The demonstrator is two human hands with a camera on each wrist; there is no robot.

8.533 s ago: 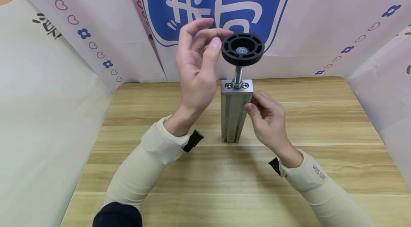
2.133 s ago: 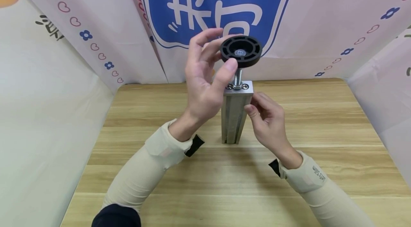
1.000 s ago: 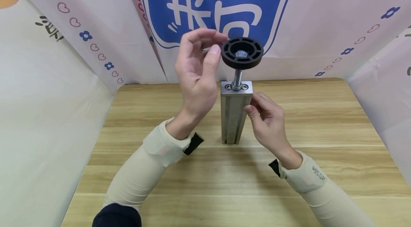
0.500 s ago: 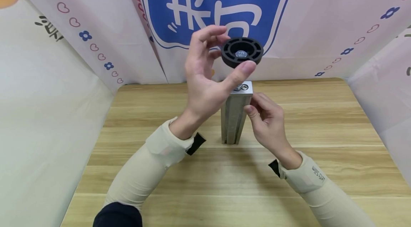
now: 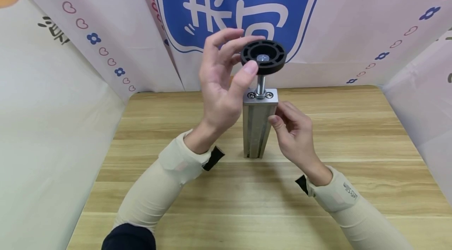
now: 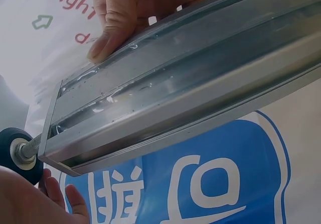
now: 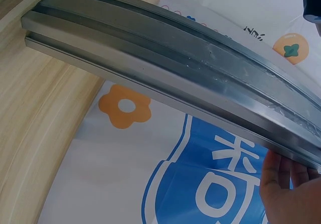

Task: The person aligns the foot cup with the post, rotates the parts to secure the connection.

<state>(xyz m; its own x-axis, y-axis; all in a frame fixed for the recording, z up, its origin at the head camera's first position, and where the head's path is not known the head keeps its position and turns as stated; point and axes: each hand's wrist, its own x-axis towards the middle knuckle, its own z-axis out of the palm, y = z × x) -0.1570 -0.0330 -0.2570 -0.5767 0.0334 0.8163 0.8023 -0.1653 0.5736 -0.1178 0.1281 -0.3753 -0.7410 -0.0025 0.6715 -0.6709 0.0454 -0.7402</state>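
Note:
An aluminium profile (image 5: 256, 126) stands upright on the table, with a screwed-on end plate (image 5: 264, 101) at its top. From that plate rises a threaded stem (image 5: 261, 84) carrying a round black levelling foot (image 5: 277, 67). My left hand (image 5: 220, 89) pinches the foot's rim, thumb in front and fingers behind; the fingertips are partly hidden. Lower down, my right hand (image 5: 296, 132) grips the profile's right side near the top, its far fingers out of sight. In the left wrist view, the foot (image 6: 30, 171) sits beside my left hand (image 6: 30, 201).
The wood-grain table (image 5: 318, 210) reaches back to a printed cloth (image 5: 353, 26) with a blue sign, close behind the profile. White cloth sides (image 5: 46, 124) stand left and right. A cream wrist band with a black piece (image 5: 213, 158) sits on my left arm.
My left hand repeatedly swings around the foot: a second ago at its left side, then thumb far across the front, now thumb back toward the left. The right hand and profile stay put.

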